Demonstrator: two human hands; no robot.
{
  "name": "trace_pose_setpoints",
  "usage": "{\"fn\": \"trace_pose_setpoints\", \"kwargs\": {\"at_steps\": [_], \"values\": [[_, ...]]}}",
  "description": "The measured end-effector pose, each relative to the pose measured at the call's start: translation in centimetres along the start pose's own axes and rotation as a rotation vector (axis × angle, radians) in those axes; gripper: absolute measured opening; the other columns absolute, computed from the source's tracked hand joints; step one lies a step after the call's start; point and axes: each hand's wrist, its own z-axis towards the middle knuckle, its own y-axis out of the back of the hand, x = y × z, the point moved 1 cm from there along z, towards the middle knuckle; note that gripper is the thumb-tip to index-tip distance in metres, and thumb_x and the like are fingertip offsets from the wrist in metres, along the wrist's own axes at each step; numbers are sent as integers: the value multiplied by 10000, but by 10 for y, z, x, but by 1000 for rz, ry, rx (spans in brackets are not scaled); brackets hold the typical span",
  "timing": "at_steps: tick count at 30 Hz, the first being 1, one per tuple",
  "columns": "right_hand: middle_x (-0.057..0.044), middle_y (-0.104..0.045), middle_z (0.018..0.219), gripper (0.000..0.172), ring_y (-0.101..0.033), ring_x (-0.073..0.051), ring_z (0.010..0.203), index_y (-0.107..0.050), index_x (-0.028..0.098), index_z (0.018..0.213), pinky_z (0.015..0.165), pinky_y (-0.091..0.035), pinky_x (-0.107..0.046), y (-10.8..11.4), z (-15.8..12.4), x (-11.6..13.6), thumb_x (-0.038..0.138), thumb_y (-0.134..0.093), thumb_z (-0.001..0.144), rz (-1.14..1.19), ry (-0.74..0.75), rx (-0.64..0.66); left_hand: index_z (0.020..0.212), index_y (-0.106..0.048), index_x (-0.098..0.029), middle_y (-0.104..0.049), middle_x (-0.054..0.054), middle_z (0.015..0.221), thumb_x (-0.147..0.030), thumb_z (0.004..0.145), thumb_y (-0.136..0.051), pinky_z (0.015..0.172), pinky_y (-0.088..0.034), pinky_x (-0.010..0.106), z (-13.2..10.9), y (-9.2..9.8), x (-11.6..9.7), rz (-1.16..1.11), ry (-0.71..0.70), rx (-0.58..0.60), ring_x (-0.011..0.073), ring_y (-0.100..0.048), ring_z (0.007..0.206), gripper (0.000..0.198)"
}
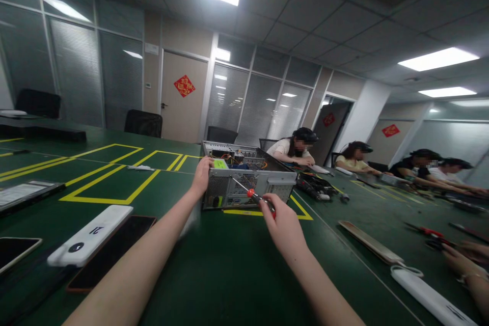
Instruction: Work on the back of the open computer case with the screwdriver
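In front of me an open computer case (263, 183) lies on the green table with its vented back panel facing me. Wires and boards show inside it, and a yellow-green label or box (220, 164) sits near its upper left corner. My left hand (201, 179) grips the left edge of the case, its fingertips partly hidden behind it. In my right hand (281, 218) is a screwdriver (251, 193) with a red and black handle. Its shaft points up and left to the back panel; whether the tip touches a screw is too small to tell.
Left of me lie a white power bank (91, 234), a dark phone (114, 254) and a hard drive (28, 194). Tools in a black tray (317, 187) stand beyond the case. At right, another person's hands (464, 260) hold red-handled pliers (430, 233); several people sit farther back.
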Motion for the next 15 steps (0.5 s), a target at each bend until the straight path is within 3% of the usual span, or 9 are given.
{"fn": "trace_pose_setpoints", "kwargs": {"at_steps": [4,6,9,11,15], "values": [[-73,-685,791,341,-648,-231,741,-606,207,969,659,-424,-307,-13,3,-4,398,-323,968,-21,-59,152,708,-489,-232,-658,50,999,-291,933,-263,1119,-383,381,0,1,-2,2,5,-11,197,-581,1086,325],[-56,-659,713,372,-628,-207,680,-595,215,810,632,-410,-290,-19,3,-4,378,-300,967,-1,-40,200,710,-490,-232,-659,48,1004,-287,933,-264,1121,-381,379,-1,1,-3,11,10,-10,196,-579,1091,322],[-45,-623,654,378,-606,-198,642,-555,223,712,615,-420,-288,-18,6,-8,400,-319,948,75,-41,93,711,-495,-233,-664,42,1004,-286,937,-261,1135,-366,379,-1,1,-5,17,25,6,194,-577,1105,330],[-29,-601,628,351,-589,-187,580,-549,223,713,568,-439,-288,-14,10,-14,452,-382,919,222,-103,55,713,-499,-232,-667,42,1009,-294,942,-258,1138,-361,375,-1,1,-5,17,39,6,193,-572,1122,338],[-2,-617,643,279,-567,-138,461,-561,217,849,484,-487,-272,-10,18,-27,484,-489,880,789,-432,177,704,-495,-230,-666,43,1003,-305,944,-263,1133,-365,375,-1,1,-6,12,33,-3,194,-579,1101,342]]}}
